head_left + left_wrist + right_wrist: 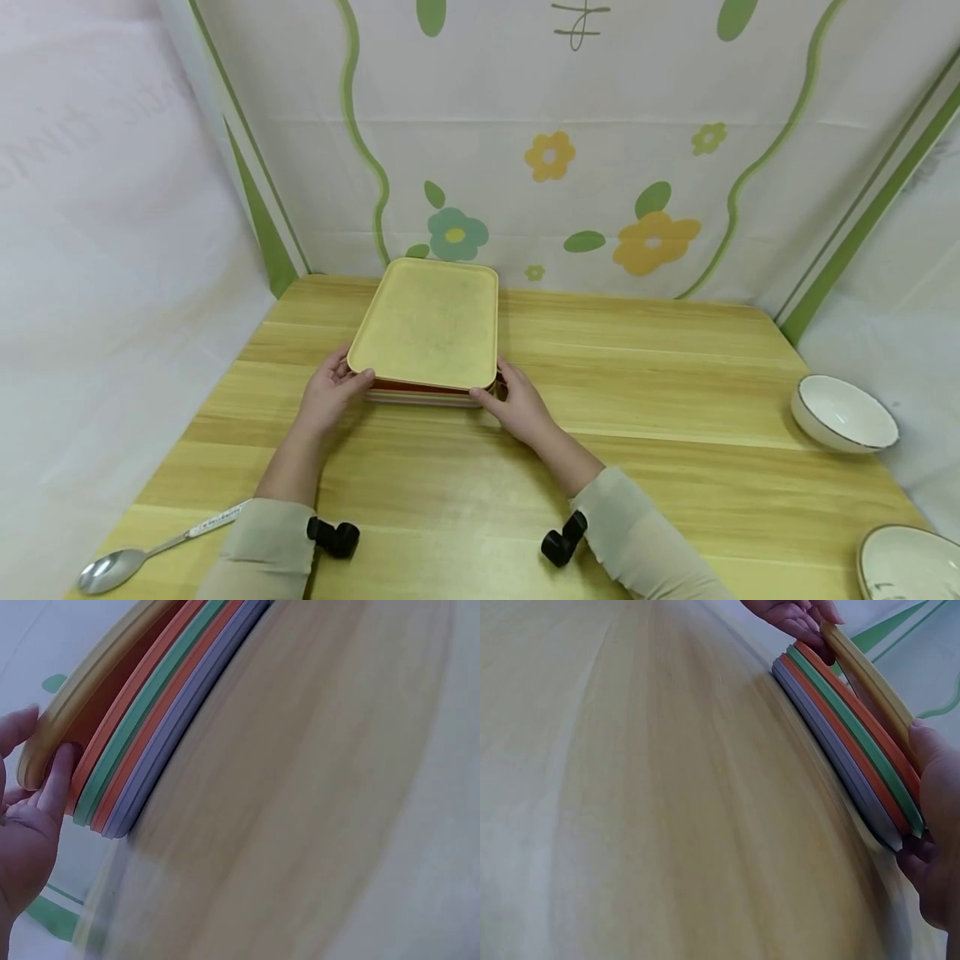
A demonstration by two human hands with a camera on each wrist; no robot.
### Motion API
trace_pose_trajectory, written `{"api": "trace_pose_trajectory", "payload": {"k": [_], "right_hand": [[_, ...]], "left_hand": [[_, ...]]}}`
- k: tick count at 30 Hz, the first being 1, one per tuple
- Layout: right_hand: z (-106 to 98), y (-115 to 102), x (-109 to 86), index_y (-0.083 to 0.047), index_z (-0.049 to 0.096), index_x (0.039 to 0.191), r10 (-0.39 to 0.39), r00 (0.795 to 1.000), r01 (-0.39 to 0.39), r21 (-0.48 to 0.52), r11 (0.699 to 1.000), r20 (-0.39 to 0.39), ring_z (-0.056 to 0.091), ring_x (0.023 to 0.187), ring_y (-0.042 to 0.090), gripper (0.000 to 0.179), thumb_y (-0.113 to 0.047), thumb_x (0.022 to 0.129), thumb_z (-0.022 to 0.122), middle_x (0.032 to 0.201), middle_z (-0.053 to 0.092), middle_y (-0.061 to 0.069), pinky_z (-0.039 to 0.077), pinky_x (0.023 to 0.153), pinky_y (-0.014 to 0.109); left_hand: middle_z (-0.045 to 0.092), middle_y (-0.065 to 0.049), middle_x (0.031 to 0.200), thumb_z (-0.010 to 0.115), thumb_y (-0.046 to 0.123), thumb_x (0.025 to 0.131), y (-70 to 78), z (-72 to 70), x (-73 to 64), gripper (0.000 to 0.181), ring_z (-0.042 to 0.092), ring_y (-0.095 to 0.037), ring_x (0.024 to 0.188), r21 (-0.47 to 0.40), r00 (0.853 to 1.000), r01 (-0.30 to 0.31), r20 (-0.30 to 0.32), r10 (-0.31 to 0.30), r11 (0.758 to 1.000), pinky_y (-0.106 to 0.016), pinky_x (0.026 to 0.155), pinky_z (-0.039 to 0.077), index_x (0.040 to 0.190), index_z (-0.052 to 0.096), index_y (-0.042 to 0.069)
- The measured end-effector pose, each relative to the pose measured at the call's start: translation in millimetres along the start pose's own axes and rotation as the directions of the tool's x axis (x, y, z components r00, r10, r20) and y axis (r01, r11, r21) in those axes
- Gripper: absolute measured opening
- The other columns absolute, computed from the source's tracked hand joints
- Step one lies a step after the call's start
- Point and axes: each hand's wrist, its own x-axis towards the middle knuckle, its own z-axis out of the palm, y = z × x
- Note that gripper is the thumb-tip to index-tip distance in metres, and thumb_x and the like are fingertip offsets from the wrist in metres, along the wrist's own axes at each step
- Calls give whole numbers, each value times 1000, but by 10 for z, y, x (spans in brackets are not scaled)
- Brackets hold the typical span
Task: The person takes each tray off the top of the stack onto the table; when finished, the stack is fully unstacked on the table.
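Note:
A yellow rectangular tray (431, 321) lies tilted on top of a stack of trays (423, 400), its near edge raised. My left hand (333, 393) pinches its near left corner, thumb on top and fingers underneath. At the near right corner, my right hand (522, 407) holds the same tray with the thumb over its rim. Below it, the left wrist view shows an orange tray (120, 718), a green tray (129, 739), another orange tray and a purple tray (161, 761) at the bottom. Some right fingers reach down beside the lower trays in the right wrist view.
A metal spoon (116, 570) with a patterned handle lies at the table's near left. On the right are a white bowl (843, 417) with a dark rim and a white dish (911, 567) at the frame's edge. A flowered curtain (510, 192) hangs behind the wooden table (637, 375).

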Motion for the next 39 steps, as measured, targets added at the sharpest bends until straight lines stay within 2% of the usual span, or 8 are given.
{"api": "trace_pose_trajectory", "payload": {"k": [3,8,12,17,24,27,33,39], "right_hand": [[2,12,5,-8,22,157,7,1000,-7,-7,1000,-4,36,143,33,94,-61,89,60,158,31,15,35,116,51],[27,43,14,-7,22,156,4,1000,-4,-10,1000,-6,34,144,34,97,-63,87,61,158,30,16,34,117,51],[66,75,38,-8,21,157,-28,999,27,-23,999,-20,34,144,33,97,-59,86,65,158,32,14,34,117,50],[108,117,73,-5,20,156,-65,997,64,-36,997,-36,35,144,34,97,-52,87,69,156,35,15,32,118,51],[132,118,57,-7,16,157,-62,998,61,-30,998,-24,35,143,35,98,-55,87,66,157,33,15,35,116,52],[133,115,55,-5,17,157,-63,998,62,-38,997,-25,35,143,36,98,-57,88,64,157,33,16,35,115,52],[132,107,56,-6,16,157,-47,999,45,-48,998,-25,32,145,35,98,-59,89,62,159,31,15,33,117,53],[150,108,77,-8,16,158,-33,999,32,-54,998,-18,31,146,35,98,-61,88,60,160,29,13,33,117,53]], "left_hand": [[42,-25,143,54,-2,98,-15,27,12,64,63,3,100,-98,1000,-1,14,3,995,-16,86,56,153,21,-2],[53,1,121,50,-5,98,-17,65,25,63,65,-2,98,-245,997,69,-23,-77,967,-19,85,57,153,20,3],[50,2,122,44,-4,100,11,67,19,64,66,-3,95,-339,989,106,-61,-134,935,-19,85,57,156,16,9],[46,0,132,38,-4,100,28,49,-24,66,66,-4,100,-414,988,91,-73,-133,906,-22,87,57,158,11,10],[59,5,120,43,-9,98,15,-45,-104,68,69,-7,96,-477,997,5,-67,-41,879,-24,84,59,157,13,7],[63,4,117,44,-11,97,42,-109,-133,63,70,-10,96,-527,997,-48,-70,13,848,-24,82,59,153,23,8],[68,-5,111,42,-15,96,160,-308,-169,44,72,-17,90,-635,991,-133,-61,122,761,-28,79,61,133,45,9],[68,-10,116,39,-15,97,280,-608,-228,44,73,-25,96,-694,978,-173,-36,207,698,-34,84,60,134,50,6]]}}
